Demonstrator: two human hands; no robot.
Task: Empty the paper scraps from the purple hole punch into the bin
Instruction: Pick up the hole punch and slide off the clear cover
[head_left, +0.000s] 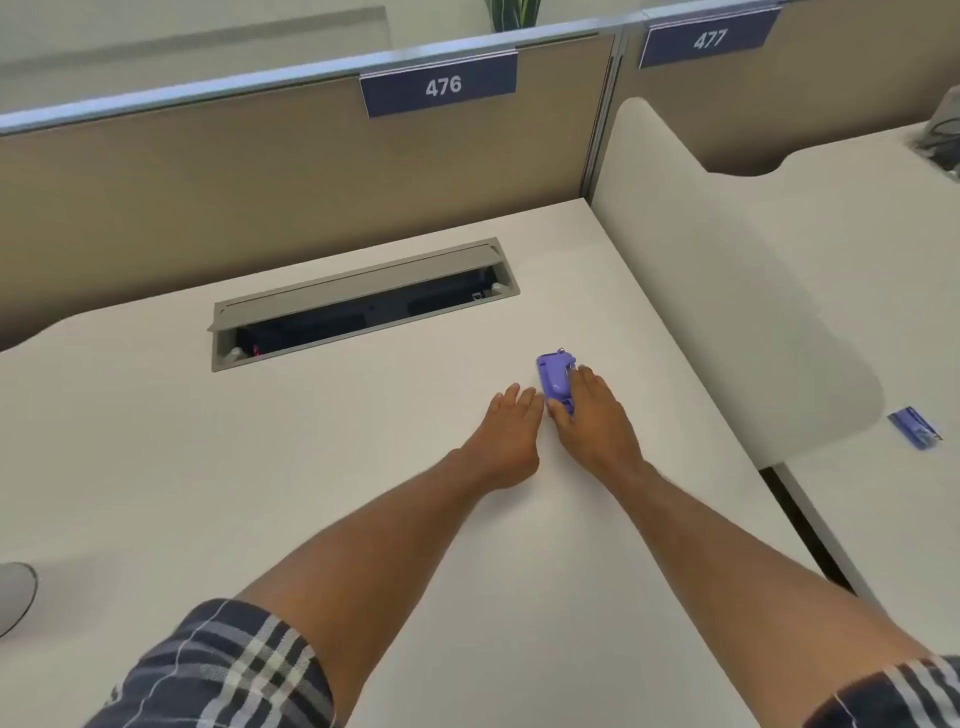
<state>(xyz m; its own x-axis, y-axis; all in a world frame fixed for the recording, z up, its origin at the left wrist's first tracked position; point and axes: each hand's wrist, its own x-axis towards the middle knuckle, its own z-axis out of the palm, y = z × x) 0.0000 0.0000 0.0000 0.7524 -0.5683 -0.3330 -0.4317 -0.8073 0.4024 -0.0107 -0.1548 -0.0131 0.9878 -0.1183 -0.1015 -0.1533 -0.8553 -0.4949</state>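
A small purple hole punch (555, 378) lies on the white desk (363, 441), right of centre. My right hand (592, 415) lies over its near right side, thumb against its near end and fingers along its right edge. My left hand (511, 436) rests flat on the desk just left of the punch, fingers together, holding nothing. No bin is in view, unless the grey curved object (15, 597) at the left edge is one; I cannot tell.
An open grey cable tray (363, 301) is set into the desk behind the hands. Beige partitions labelled 476 (441, 85) and 477 stand at the back. A white divider panel (727, 291) separates the neighbouring desk, where a blue packet (914, 427) lies.
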